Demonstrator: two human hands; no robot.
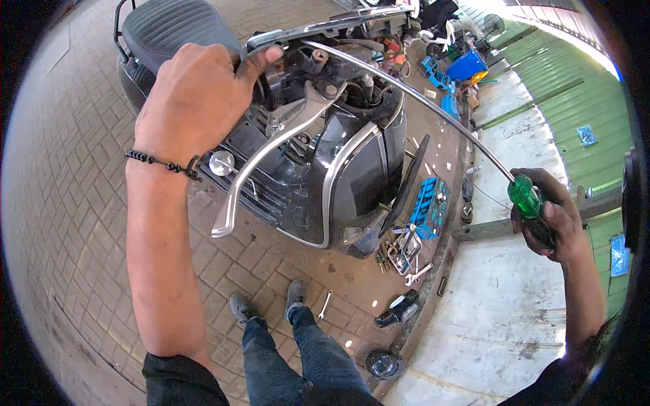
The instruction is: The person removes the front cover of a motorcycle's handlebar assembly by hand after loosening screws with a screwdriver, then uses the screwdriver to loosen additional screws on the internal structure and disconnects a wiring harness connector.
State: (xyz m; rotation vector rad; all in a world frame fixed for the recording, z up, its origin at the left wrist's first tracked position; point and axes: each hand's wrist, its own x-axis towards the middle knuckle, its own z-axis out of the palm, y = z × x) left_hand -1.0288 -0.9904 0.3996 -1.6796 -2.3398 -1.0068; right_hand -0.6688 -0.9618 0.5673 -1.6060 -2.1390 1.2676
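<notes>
Two hands are working: left hand [196, 95] is clamping the scooter's handlebar grip [252, 57]; right hand [552, 220] is gripping a long, stiff steel screwdriver [420, 101] by its green plastic handle, likely light.

A brick-paved floor [74, 223] spreads under the work. Loose wrenches [406, 254] lie scattered on it beside an open blue tool tray [429, 203], and a single small spanner [325, 304] lies nearer the shoes [267, 303]. A round dark lamp housing [383, 363] sits by the concrete kerb [501, 318]. Farther off stand a blue crate [466, 66] and a green corrugated wall [575, 88].
</notes>
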